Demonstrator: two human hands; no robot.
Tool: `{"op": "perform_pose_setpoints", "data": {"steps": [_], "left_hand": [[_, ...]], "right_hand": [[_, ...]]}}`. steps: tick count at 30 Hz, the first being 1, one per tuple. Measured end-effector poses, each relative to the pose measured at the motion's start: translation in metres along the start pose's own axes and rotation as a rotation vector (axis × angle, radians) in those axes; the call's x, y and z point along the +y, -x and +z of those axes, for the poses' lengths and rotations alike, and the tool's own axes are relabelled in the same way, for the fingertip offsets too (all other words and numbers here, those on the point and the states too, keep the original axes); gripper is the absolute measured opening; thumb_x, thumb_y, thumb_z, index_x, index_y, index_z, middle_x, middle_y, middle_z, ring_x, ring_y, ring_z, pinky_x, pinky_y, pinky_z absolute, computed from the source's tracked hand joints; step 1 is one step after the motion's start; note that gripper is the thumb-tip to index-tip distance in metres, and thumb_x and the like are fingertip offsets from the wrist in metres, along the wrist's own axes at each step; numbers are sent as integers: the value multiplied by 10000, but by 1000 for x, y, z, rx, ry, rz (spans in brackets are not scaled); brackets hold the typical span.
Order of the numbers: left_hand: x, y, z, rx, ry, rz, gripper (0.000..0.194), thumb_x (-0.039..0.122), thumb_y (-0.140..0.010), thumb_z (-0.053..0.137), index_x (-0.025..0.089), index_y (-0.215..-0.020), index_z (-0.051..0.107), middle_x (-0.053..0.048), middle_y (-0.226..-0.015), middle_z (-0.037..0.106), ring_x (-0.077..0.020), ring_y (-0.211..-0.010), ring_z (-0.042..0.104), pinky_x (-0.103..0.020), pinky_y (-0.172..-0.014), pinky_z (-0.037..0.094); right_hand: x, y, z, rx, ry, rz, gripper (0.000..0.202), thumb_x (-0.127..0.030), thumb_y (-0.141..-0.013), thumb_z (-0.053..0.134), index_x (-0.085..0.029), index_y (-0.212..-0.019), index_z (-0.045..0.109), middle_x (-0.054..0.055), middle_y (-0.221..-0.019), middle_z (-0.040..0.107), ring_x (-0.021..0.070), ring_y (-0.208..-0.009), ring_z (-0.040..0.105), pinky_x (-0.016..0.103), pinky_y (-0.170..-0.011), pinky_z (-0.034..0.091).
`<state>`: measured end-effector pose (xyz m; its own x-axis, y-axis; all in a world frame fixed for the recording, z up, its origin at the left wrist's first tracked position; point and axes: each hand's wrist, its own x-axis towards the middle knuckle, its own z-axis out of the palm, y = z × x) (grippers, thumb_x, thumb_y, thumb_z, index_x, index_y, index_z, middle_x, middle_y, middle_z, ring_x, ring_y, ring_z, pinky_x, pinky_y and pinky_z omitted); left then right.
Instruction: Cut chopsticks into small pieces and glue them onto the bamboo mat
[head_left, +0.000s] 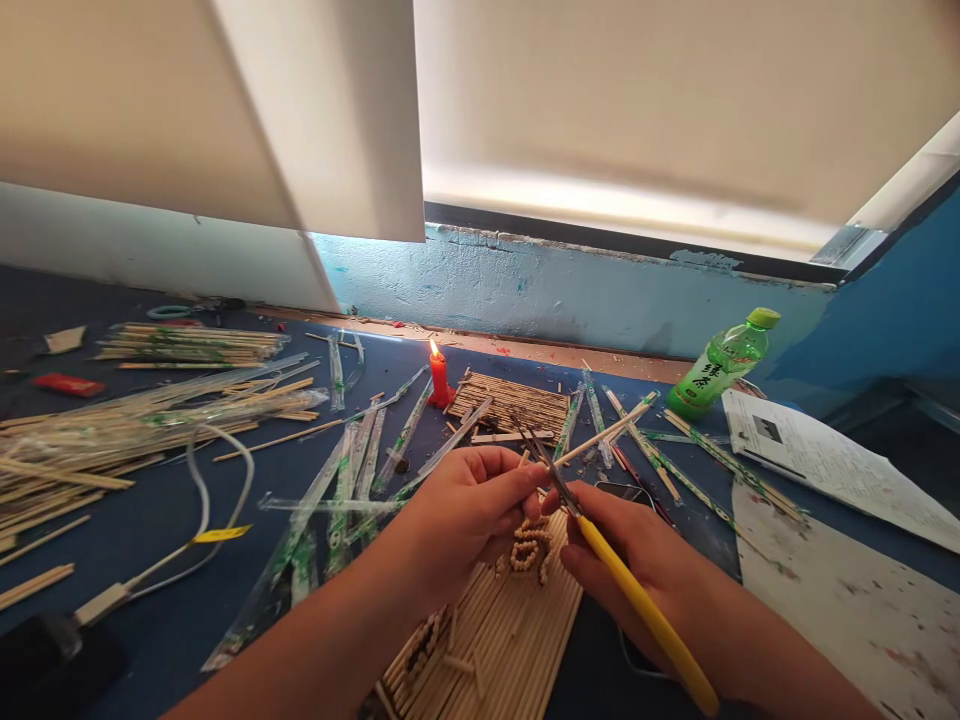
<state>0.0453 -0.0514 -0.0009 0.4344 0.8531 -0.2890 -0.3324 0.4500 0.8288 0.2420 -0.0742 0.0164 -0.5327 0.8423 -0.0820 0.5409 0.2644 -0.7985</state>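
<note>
My left hand pinches one end of a thin wooden stick, which slants up to the right. Yellow-handled scissors are in my right hand; their blades point up and left, beside the stick and my left fingertips. Below both hands lies a panel of wooden sticks laid side by side, with small cut stick pieces standing on it in curved shapes. Another group of short pieces is near its left edge. My left thumb and wrist hide part of the panel.
A lit red candle stands behind my hands, beside a dark stick mat. Bundled sticks, plastic wrappers and a white cable lie left. A green bottle and papers are at the right.
</note>
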Motion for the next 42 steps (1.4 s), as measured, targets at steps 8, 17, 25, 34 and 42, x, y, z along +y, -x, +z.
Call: {"op": "perform_pose_setpoints", "data": {"steps": [8, 17, 25, 34, 42], "left_hand": [[-1, 0, 2, 80, -81, 80, 323, 390, -808, 779, 174, -736, 549, 44, -569, 570, -21, -395, 280, -159, -372, 180], [7, 4, 7, 18, 10, 8, 308, 399, -883, 697, 144, -723, 632, 95, -429, 347, -35, -400, 147, -179, -369, 93], [6, 2, 2, 10, 53, 19, 296, 354, -814, 783, 141, -735, 593, 32, -595, 594, -1, -404, 224, -159, -378, 113], [6, 8, 11, 157, -361, 226, 258, 385, -829, 737, 175, -736, 620, -17, -656, 680, -112, -550, 550, -221, -527, 413], [1, 10, 8, 184, -567, 301, 239, 399, -896, 651, 185, -791, 642, -35, -720, 682, -167, -667, 602, -265, -600, 453]], "right_hand": [[7, 2, 7, 40, -7, 58, 96, -253, -958, 537, -208, -901, 600, -16, -794, 656, 141, -682, 533, 220, -592, 434], [7, -1, 5, 79, 28, 15, 48, -197, -933, 538, -208, -901, 571, -32, -744, 612, 123, -628, 471, 220, -562, 396], [2, 1, 4, 44, 25, 22, 75, -269, -973, 548, -223, -969, 607, -12, -856, 661, 146, -711, 561, 237, -632, 457], [-6, 3, 1, -5, -10, 47, 152, -326, -980, 565, -243, -1094, 620, 6, -965, 708, 172, -785, 643, 242, -661, 501], [0, 3, 6, 43, 36, 80, 110, -279, -975, 525, -214, -909, 585, -27, -775, 646, 122, -643, 523, 211, -565, 419]]}}
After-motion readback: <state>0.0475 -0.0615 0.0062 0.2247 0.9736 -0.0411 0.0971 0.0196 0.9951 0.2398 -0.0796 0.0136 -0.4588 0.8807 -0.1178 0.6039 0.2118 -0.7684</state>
